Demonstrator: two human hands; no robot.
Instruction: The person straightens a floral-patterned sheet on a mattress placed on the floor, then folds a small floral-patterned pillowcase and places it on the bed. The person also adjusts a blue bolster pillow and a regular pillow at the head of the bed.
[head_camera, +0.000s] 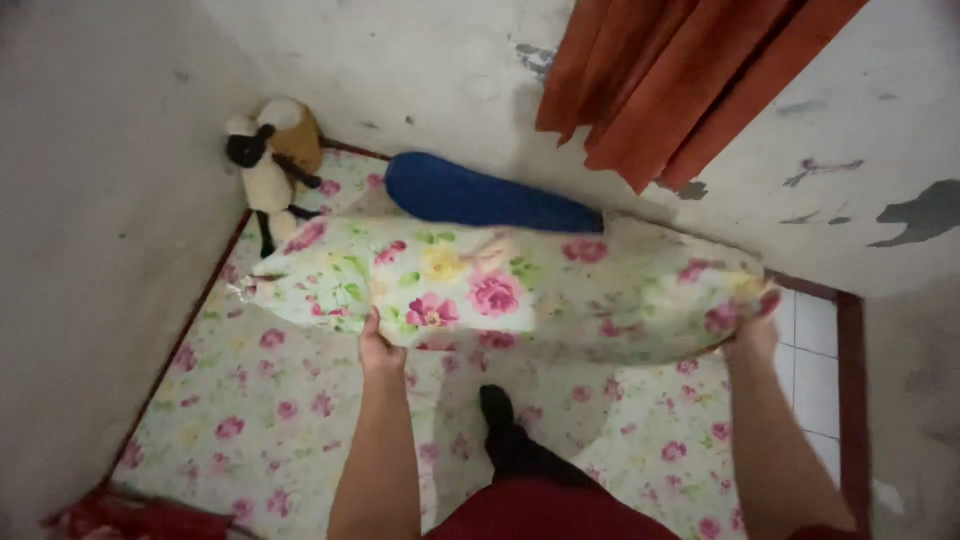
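At far left we see one stuffed toy sheep (268, 165) propped in the corner where the two plastered walls meet, resting on the floral bedsheet (250, 400) that covers the mattress. Moving right, our left hand (378, 352) is clenched on the lower edge of one floral pillow (500, 290), thumb side up, and the pillow hangs lengthwise in the air above the sheet, its left corner pointing toward the toy. Behind it lies one dark blue bolster (480, 197) against the far wall, partly hidden by the pillow. Below centre we see one foot in a dark sock (500, 420) standing on the sheet. Above right hangs one orange curtain (680, 80). At right, our right hand (752, 335) grasps the pillow's other end, though its fingers are hidden behind the cloth. We judge the step in hand to be carrying or shaking the pillow over the bed; setting it down would call for lowering both ends level, short of the bolster. Count: one pillow, one bolster, one toy, two hands.
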